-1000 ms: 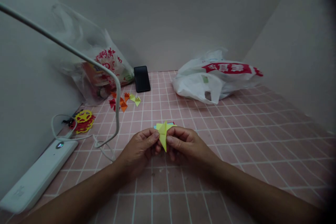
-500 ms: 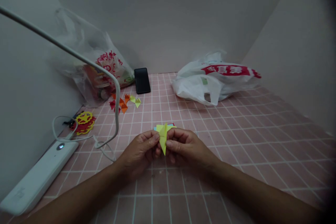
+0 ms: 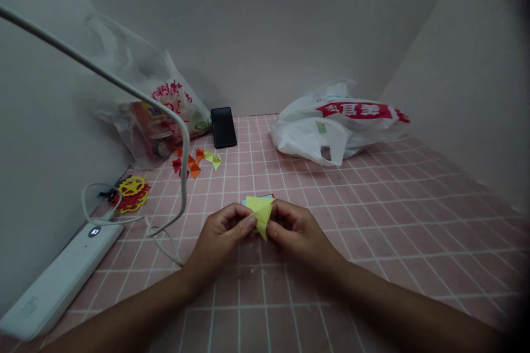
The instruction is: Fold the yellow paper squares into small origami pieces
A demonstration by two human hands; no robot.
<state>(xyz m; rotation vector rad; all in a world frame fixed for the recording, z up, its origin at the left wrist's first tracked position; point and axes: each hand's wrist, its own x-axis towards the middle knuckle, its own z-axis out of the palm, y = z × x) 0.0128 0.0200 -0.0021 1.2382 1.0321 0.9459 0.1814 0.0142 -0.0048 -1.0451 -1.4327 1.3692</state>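
Between my two hands is a small piece of folded yellow paper (image 3: 262, 216), with a triangular flap and a point hanging downward. My left hand (image 3: 226, 231) pinches its left side between thumb and fingers. On the right side, my right hand (image 3: 296, 230) is closed on the paper in the same way. Just behind the yellow paper, edges of blue and red paper (image 3: 269, 196) peek out on the table; the rest of them is hidden. Farther back on the left lie several small folded papers (image 3: 194, 165) in red, orange and yellow.
A black phone (image 3: 223, 127) leans near the wall between a filled clear bag (image 3: 159, 116) and a white plastic bag (image 3: 331, 127). At left are a white power bank (image 3: 62, 281), a cable (image 3: 182, 149) arching across the view, and red and yellow cutouts (image 3: 131, 193). Pink tiled cloth (image 3: 248, 320) covers the table.
The yellow paper has been turned between my fingers; its upright middle edge now shows as a broader triangular flap folded across. Both hands stay in nearly the same place.
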